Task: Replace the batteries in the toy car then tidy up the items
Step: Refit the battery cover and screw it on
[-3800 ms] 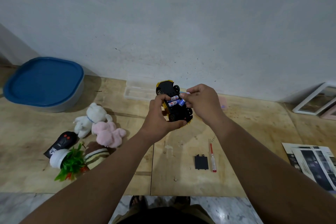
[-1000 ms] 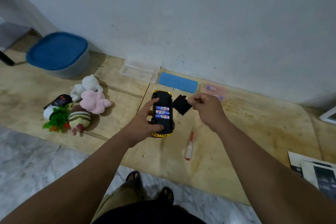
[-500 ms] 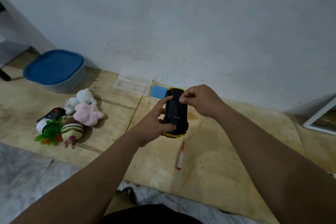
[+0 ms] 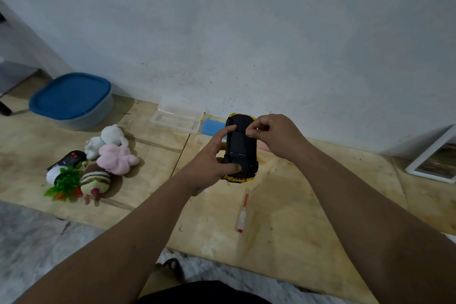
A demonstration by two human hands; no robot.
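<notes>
**Seating the battery cover**

While the toy car [image 4: 240, 149] is held belly-up above the plywood floor's far edge, near the wall, the left hand [image 4: 212, 163] grips its side and the right hand [image 4: 274, 136] pinches at the cover with curled fingers. Press the cover flush first; the screwdriver [image 4: 242, 212] lies just nearer.

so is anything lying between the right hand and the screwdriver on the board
Nothing visible does. The right hand is up at the toy car, and the screwdriver lies alone on bare plywood board below the car.
</notes>
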